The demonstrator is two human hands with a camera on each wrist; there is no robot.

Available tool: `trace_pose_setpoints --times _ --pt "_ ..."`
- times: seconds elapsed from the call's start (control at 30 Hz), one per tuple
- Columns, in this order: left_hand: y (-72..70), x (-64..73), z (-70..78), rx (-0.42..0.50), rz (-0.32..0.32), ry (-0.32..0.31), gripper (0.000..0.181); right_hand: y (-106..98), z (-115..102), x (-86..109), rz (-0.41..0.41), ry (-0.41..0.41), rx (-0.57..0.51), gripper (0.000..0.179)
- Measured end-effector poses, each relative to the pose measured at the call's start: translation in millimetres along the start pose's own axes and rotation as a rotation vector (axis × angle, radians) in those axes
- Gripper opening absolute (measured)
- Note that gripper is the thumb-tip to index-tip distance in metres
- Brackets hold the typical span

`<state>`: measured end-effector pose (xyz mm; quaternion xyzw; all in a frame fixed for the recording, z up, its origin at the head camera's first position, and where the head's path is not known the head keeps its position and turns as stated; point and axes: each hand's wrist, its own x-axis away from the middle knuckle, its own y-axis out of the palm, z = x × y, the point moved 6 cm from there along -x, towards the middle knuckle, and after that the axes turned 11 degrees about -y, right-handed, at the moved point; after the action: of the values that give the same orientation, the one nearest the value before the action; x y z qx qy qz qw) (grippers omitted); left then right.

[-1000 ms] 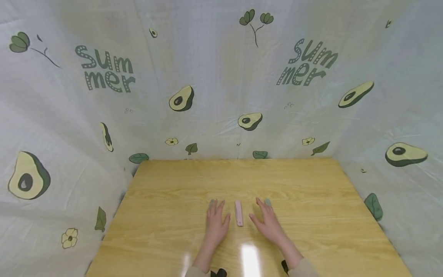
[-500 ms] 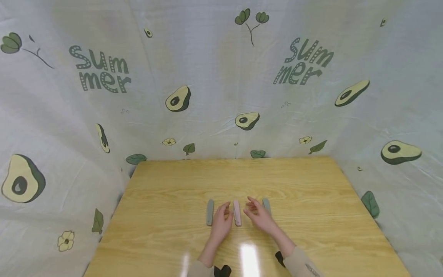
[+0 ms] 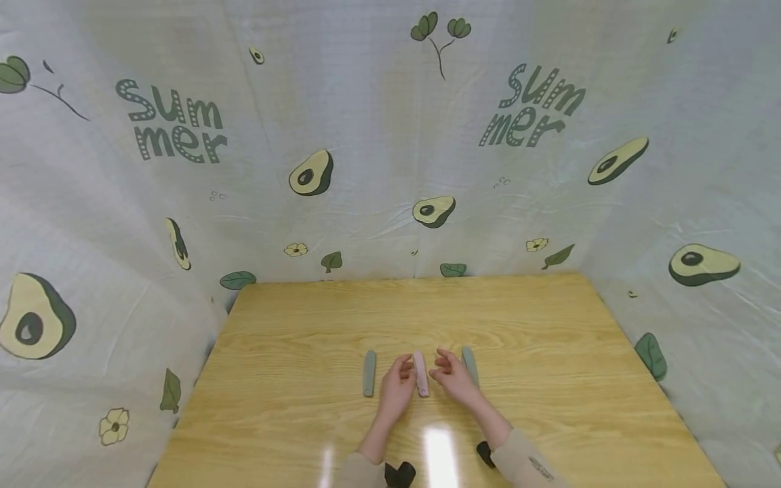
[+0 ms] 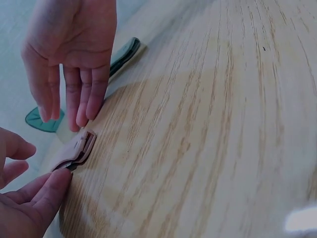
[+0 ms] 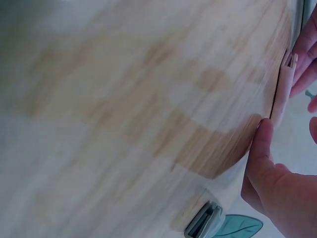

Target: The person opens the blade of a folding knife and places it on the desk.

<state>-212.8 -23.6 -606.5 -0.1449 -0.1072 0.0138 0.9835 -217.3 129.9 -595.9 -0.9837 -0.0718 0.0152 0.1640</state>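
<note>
A slim pink stapler-like object [image 3: 421, 374] lies lengthwise on the wooden table between my hands. My left hand [image 3: 398, 388] is at its left side; in the left wrist view the thumb [image 4: 58, 184] appears to touch its near end, while other fingers are lifted off. To its right is my right hand [image 3: 457, 379], fingers loosely bent, with a small gap to the pink object in the head view. A grey-green object of the same shape [image 3: 369, 373] lies further left. Another grey-green one [image 3: 469, 362] is partly covered by my right hand.
The wooden table [image 3: 293, 420] spreads around the three objects. A pale cloth with avocado prints [image 3: 372, 122] hangs behind and at both sides. Bright glare [image 3: 441, 454] falls near the front.
Both hands moved inward from outspread over the grey-green objects, uncovering the left one. The left hand came to the pink object, which has shifted slightly right.
</note>
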Motion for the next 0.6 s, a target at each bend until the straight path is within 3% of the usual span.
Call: trace_pose_setpoints --times 0.33,0.6 --pt "1.1 -1.7 2.5 0.007 0.049 -0.012 0.037 6.6 -0.9 -3.7 0.018 0.001 -0.052 0.059" --pt "4.5 -8.7 4.5 -0.014 0.081 -0.018 0.036 13.4 0.6 -9.9 0.036 0.028 -0.155 0.058"
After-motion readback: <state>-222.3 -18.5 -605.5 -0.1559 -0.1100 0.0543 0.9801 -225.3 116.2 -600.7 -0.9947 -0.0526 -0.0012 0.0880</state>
